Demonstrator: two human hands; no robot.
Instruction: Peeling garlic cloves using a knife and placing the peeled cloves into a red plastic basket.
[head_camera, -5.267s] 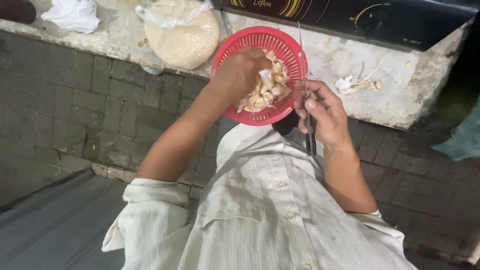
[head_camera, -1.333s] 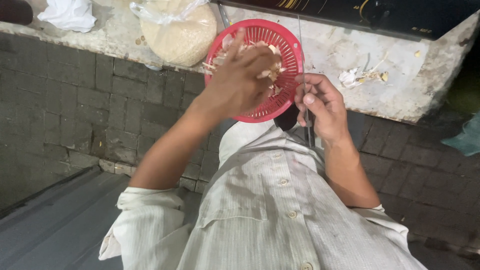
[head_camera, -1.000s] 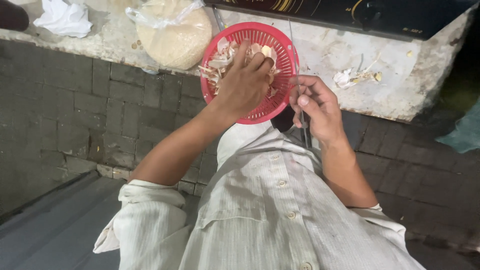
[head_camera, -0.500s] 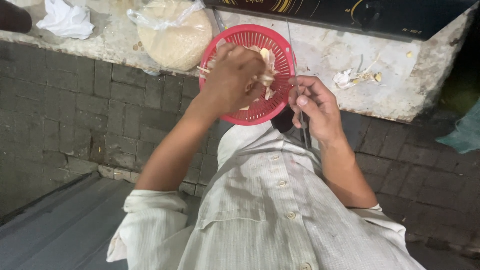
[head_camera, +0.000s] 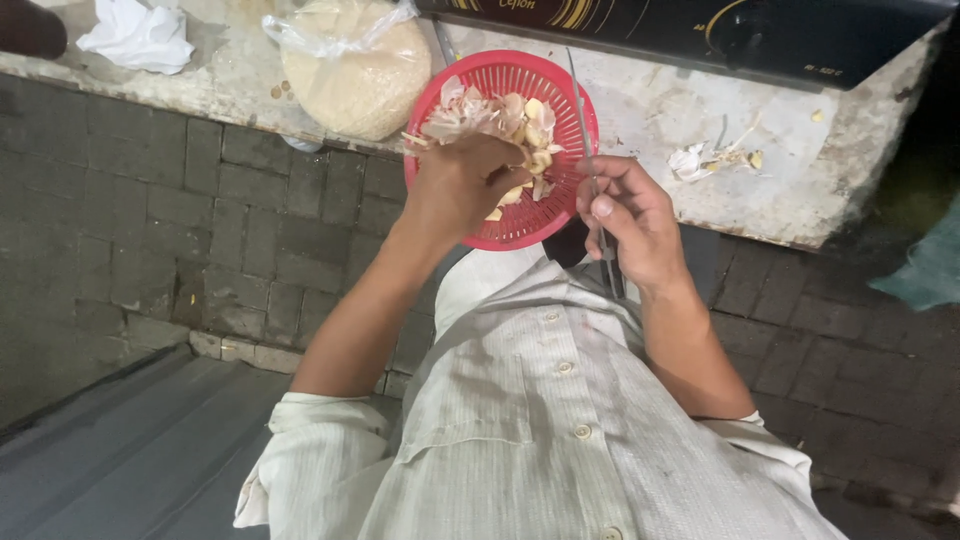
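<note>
We see the red plastic basket (head_camera: 560, 215) in the upper middle of the frame, sitting partly on the stone ledge (head_camera: 640, 110) with its near rim hanging over the edge toward the person. It holds garlic cloves and papery skins (head_camera: 490, 115).

The left hand (head_camera: 460, 185) reaches into the basket from below, its fingers curled down loosely among the cloves and skins; we cannot tell whether they actually grip a piece.

The right hand (head_camera: 630, 215) sits just right of the basket, at its rim, fingers closed around a thin knife (head_camera: 590, 170). The knife's long axis runs almost vertically in the frame, tilted slightly: the blade points to the upper edge of the picture, crossing the right side of the basket, while the handle end pokes out below the fist toward the striped shirt (head_camera: 540, 430).

At the upper left lie a clear bag of pale grains (head_camera: 355, 70) and a crumpled white cloth (head_camera: 140, 35). A few peelings (head_camera: 710, 160) rest on the ledge at right, below a dark appliance (head_camera: 720, 30).
</note>
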